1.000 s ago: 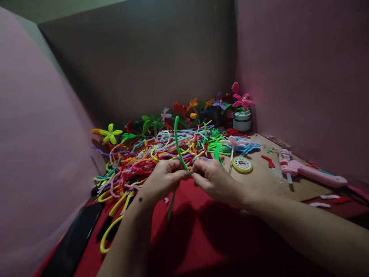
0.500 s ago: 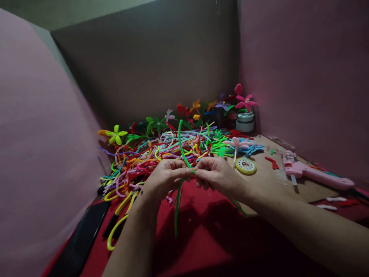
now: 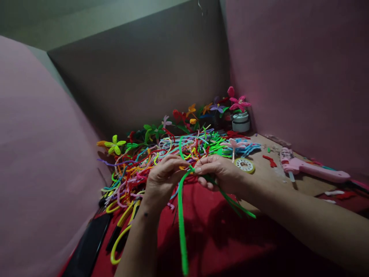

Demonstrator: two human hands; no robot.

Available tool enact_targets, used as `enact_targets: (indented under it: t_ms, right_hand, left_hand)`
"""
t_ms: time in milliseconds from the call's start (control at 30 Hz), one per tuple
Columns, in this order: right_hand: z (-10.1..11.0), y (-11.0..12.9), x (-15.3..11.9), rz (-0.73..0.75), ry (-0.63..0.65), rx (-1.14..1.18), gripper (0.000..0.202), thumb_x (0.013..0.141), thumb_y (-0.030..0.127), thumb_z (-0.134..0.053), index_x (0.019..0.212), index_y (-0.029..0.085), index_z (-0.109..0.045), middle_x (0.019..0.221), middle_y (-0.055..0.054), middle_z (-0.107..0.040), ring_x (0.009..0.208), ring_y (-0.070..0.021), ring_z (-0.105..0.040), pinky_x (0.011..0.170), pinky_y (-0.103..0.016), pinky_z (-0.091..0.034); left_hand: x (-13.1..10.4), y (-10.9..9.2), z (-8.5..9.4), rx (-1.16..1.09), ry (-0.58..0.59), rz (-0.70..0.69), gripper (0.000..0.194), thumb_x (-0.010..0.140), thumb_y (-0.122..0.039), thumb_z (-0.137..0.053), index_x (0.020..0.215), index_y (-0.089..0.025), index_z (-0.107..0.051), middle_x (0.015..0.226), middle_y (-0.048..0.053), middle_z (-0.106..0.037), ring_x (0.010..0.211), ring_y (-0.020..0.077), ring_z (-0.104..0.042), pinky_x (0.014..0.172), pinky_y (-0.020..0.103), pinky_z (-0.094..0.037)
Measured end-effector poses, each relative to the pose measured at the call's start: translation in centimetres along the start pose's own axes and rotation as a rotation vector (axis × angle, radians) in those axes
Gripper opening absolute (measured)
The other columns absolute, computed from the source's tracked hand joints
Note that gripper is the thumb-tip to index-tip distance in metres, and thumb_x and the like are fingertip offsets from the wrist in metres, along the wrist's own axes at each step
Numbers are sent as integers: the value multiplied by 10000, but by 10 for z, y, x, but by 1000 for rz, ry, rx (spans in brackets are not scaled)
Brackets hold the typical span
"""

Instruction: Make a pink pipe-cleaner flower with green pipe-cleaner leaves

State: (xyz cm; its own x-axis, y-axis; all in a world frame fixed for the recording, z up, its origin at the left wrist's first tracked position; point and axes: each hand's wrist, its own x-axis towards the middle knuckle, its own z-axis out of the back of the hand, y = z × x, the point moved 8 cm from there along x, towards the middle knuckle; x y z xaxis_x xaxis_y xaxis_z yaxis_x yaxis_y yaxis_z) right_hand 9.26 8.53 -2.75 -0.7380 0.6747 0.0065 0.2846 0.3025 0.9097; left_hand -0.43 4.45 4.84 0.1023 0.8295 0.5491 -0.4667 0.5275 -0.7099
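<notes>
Two hands (image 3: 163, 175) (image 3: 216, 171) above red surface (image 3: 201, 215) (cloth, perhaps) between pink panels (image 3: 40, 154) (image 3: 296, 77).

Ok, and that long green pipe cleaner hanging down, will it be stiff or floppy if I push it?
The green pipe cleaner would probably bend but not flop, since it arches out before dropping. It's likely light, being so thin. Its fuzzy-looking surface suggests little slipping.

The pipe cleaners (image 3: 181, 215) in front of the heap (image 3: 145, 164) are bright green; the heap itself mixes red, pink, orange, yellow, purple and pale blue. Behind its left end, a flower (image 3: 114, 145) is yellow. Right of it, the tape roll (image 3: 245, 165) is yellow-rimmed with a dark-marked white face, the glue gun (image 3: 319, 171) pink, the cardboard (image 3: 305, 186) tan.
</notes>
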Motion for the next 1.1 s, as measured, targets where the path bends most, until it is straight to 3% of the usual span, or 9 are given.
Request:
enact_targets:
  t_ms: [67, 167, 367, 500, 667, 767, 900, 1000, 1100]
  right_hand:
    - [-2, -1, 0, -17, 44, 31, 81, 666, 190, -583, 684, 131, -531, 479, 22, -569, 329, -42, -433, 305, -138, -265]
    - [-4, -1, 0, -19, 70, 53, 68, 658, 176, -576, 667, 134, -523, 458, 29, -550, 321, -38, -410, 306, -141, -253]
    - [-8, 2, -1, 24, 30, -105, 41, 652, 167, -550, 641, 145, -518, 401, 44, -514, 292, -47, -350, 315, -170, -230]
    - [-10, 14, -8, 174, -67, -395, 122, 686, 168, -505, 568, 151, -479, 395, 42, -481, 336, -50, -360, 366, -178, -255]
    - [-24, 44, -35, 650, -290, -992, 131, 712, 127, -467, 592, 141, -516, 503, 17, -484, 470, -65, -398, 476, -202, -296]
    - [-31, 47, -44, 785, -348, -1154, 150, 747, 152, -450, 628, 132, -540, 534, 1, -493, 491, -75, -404, 509, -222, -307]
    - [-17, 43, -31, 612, -371, -979, 138, 732, 126, -454, 636, 135, -554, 535, -7, -539, 490, -78, -455, 486, -202, -330]
    - [-6, 33, -15, 421, -321, -698, 138, 722, 142, -451, 640, 133, -562, 507, -4, -565, 431, -70, -480, 423, -176, -345]
    - [-3, 23, -5, 304, -265, -529, 127, 711, 171, -462, 627, 133, -550, 488, 1, -569, 375, -61, -466, 355, -160, -327]
  left_hand:
    - [-1, -12, -6, 72, 37, -110, 66, 704, -194, -636, 751, -193, -683, 819, 44, -573, 790, 157, -552, 696, 255, -441]
    - [-2, -18, -7, 143, 36, -164, 74, 725, -185, -613, 741, -195, -685, 819, 48, -558, 775, 155, -553, 683, 254, -443]
    - [-6, -15, -16, 249, 183, -127, 111, 790, -192, -517, 747, -182, -618, 808, 42, -585, 762, 145, -536, 699, 256, -415]
    - [-6, -1, -19, 285, 251, 106, 162, 773, -254, -522, 644, -157, -541, 606, -5, -480, 552, 97, -408, 527, 227, -334]
    - [-13, 34, -32, -209, 381, 636, 209, 689, -318, -605, 661, -127, -523, 487, -58, -340, 415, 43, -237, 406, 206, -165]
    - [-15, 43, -37, -372, 418, 775, 239, 641, -318, -646, 624, -125, -505, 458, -72, -309, 381, 28, -188, 384, 209, -112]
    - [-6, 37, -30, -244, 318, 644, 254, 656, -333, -645, 602, -127, -508, 495, -51, -388, 425, 40, -293, 415, 190, -218]
    - [-1, 27, -20, -30, 149, 500, 186, 693, -309, -604, 669, -127, -572, 616, 0, -532, 578, 95, -460, 556, 215, -363]
    - [-2, 18, -13, 163, -12, 364, 161, 730, -292, -546, 745, -142, -604, 723, 34, -604, 703, 144, -526, 666, 252, -401]
